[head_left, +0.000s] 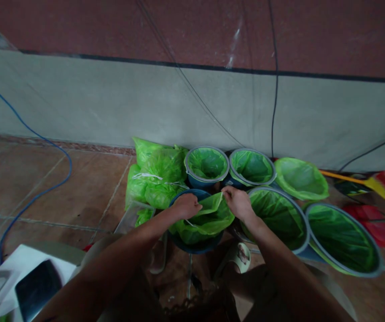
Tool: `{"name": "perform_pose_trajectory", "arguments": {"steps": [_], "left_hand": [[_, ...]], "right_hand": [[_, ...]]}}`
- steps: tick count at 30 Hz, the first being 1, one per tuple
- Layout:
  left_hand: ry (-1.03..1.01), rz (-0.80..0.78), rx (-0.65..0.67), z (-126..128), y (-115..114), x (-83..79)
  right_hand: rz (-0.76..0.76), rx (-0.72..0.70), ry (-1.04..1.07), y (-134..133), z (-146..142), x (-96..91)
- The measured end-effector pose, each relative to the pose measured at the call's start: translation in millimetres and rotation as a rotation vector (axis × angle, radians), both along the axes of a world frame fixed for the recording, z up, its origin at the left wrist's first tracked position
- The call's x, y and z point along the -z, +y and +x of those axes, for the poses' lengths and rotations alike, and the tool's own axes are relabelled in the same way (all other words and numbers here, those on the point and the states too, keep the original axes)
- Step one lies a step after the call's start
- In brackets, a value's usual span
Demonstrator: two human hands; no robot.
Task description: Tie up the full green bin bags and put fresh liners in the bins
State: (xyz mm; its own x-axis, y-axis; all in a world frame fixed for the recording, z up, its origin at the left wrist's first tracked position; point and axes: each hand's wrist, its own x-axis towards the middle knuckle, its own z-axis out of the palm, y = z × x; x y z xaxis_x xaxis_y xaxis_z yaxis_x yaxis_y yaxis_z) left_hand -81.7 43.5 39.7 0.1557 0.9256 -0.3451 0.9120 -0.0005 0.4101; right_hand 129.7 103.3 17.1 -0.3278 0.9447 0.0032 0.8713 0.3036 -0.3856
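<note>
Floor (85,179) at far left: saw a blue cord (70,167) curled over the brown tiles. Down low, spotted a dark phone (38,288) on top of something white (27,257). Next found puffy green bags (165,165) in a heap by the wall (112,103), with a see-through box (128,217) just in front. Then saw the left hand (186,205), grip closed on the edge of a loose green bag (209,228). Saw that bag in the mouth of a dark blue bucket (195,249), spread between both hands. Behind, saw two small bins (199,182) side by side, lined in green. Saw the right hand (237,201) too, finger and thumb pinched on the bag's right edge. Further right, counted two bigger bins (316,252) with green inside, and one more green-covered bin (323,185) behind them. Last, at far right, saw a yellow stick (343,176) and something red (377,228).
</note>
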Motion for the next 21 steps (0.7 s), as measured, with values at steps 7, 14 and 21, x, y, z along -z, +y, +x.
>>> {"name": "perform_pose_trajectory", "arguments": {"steps": [7,14,21], "left_hand": [[-0.048,0.129,-0.008,14.3,4.8,2.2],[-0.163,0.19,-0.054,22.5,7.2,2.8],[-1.014,0.298,-0.287,10.2,16.6,-52.6]], "right_hand": [[0.078,-0.08,0.285,-8.3,-8.5,1.7],[0.123,0.048,0.728,-5.9,-16.1,-14.7],[-0.367,0.098,1.38,-2.2,-15.2,-76.4]]}}
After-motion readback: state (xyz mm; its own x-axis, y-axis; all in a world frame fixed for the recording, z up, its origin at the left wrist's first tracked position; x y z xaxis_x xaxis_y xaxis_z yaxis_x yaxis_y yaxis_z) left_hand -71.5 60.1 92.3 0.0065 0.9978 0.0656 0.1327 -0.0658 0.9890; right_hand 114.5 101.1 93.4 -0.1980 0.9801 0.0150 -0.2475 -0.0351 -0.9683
